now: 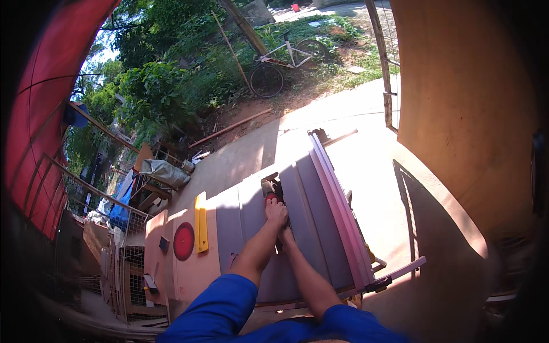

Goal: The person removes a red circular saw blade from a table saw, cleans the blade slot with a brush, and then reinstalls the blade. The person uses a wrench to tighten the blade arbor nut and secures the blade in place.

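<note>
A grey table saw [251, 200] stands in front of me, with a long dark opening [278, 186] in the middle of its top. My left hand [277, 212] is closed around a red and metallic hand tool [268, 191] at this opening; its exact kind is unclear. My right hand [286, 234] is lower, at the near part of the opening and partly behind my left forearm. Its fingers are hidden. To the left, a round red saw blade [183, 241] lies flat on a wooden side board [194, 271], beside a long yellow plate [201, 223].
A pinkish fence rail [337, 211] runs along the saw's right side. Small dark items, including a small block [164, 245], lie on the left board. Wood scraps and a wire mesh rack [134, 268] stand farther left. A bicycle [289, 60] leans beyond the concrete floor [240, 157].
</note>
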`<action>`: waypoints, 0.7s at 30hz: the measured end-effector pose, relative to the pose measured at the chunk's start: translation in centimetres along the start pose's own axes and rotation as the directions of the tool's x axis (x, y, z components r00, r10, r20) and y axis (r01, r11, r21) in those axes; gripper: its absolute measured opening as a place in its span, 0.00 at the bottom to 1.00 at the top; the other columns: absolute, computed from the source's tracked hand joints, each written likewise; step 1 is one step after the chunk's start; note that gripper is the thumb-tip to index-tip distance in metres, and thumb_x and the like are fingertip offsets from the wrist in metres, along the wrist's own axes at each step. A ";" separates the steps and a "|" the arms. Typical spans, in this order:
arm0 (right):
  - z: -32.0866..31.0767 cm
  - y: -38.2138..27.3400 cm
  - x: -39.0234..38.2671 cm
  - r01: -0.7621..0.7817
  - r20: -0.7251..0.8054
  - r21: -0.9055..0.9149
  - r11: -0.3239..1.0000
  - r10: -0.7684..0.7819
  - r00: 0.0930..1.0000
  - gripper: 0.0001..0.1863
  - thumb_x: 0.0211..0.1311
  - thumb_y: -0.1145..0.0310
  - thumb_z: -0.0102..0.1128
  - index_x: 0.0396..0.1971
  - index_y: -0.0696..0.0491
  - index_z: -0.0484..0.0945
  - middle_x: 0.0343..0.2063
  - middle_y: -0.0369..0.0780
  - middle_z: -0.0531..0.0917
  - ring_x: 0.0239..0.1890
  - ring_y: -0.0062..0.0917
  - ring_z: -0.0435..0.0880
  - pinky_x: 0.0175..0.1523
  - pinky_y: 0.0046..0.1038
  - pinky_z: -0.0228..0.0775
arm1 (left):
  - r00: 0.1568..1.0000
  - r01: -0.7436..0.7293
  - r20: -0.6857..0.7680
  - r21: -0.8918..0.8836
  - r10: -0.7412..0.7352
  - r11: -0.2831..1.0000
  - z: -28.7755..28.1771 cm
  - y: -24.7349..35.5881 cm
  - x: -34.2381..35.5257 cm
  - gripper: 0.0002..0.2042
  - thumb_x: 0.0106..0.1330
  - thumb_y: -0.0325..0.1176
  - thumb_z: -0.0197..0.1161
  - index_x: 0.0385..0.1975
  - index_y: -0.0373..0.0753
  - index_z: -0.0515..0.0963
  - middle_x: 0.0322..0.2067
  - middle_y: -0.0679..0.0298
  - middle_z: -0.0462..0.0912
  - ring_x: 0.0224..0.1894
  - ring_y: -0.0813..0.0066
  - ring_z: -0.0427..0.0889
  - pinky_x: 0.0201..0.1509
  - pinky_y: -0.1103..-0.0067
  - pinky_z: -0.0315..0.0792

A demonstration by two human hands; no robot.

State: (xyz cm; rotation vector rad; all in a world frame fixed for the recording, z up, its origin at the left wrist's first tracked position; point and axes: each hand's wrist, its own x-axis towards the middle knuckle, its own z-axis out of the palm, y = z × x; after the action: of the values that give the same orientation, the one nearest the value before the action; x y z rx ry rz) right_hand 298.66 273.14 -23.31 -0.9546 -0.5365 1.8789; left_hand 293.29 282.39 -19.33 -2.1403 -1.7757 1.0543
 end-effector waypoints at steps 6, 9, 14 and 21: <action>0.5 11.7 5.5 0.138 0.142 0.001 0.990 -0.136 0.980 0.36 0.70 0.46 0.60 0.71 0.49 0.64 0.55 0.37 0.79 0.51 0.26 0.82 0.50 0.32 0.76 | 0.997 0.056 0.058 -0.004 -0.055 0.998 0.5 -1.3 -2.9 0.17 0.72 0.41 0.51 0.52 0.55 0.87 0.51 0.72 0.84 0.63 0.67 0.69 0.63 0.61 0.56; -5.6 6.7 10.6 0.426 0.083 -0.068 0.902 -0.420 0.904 0.35 0.72 0.48 0.58 0.71 0.49 0.62 0.55 0.37 0.78 0.53 0.25 0.79 0.53 0.32 0.73 | 0.995 -0.091 -0.031 0.019 0.092 0.996 -5.1 2.6 3.2 0.18 0.73 0.42 0.50 0.54 0.56 0.85 0.54 0.71 0.83 0.65 0.66 0.67 0.65 0.60 0.56; -0.9 6.6 -1.4 -0.049 0.245 -0.052 0.997 0.060 0.968 0.31 0.80 0.58 0.43 0.76 0.49 0.51 0.66 0.38 0.66 0.68 0.23 0.64 0.70 0.29 0.57 | 0.996 -0.037 0.085 -0.009 0.038 0.999 3.2 -1.1 -0.8 0.18 0.72 0.43 0.51 0.55 0.56 0.84 0.61 0.68 0.78 0.67 0.65 0.66 0.66 0.59 0.55; -3.7 5.3 8.2 0.426 0.122 -0.247 0.871 -0.408 0.905 0.30 0.73 0.47 0.57 0.65 0.52 0.70 0.47 0.37 0.81 0.45 0.25 0.83 0.47 0.33 0.77 | 0.980 -0.199 -0.028 0.014 0.199 0.980 -2.9 0.1 2.3 0.18 0.72 0.45 0.51 0.55 0.56 0.84 0.58 0.67 0.81 0.67 0.62 0.68 0.65 0.58 0.58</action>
State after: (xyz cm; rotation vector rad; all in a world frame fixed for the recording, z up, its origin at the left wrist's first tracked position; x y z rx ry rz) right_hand 296.55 277.73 -32.41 -0.8648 -0.9767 1.4704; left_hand 295.21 285.35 -18.13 -2.3529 -1.5647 1.0669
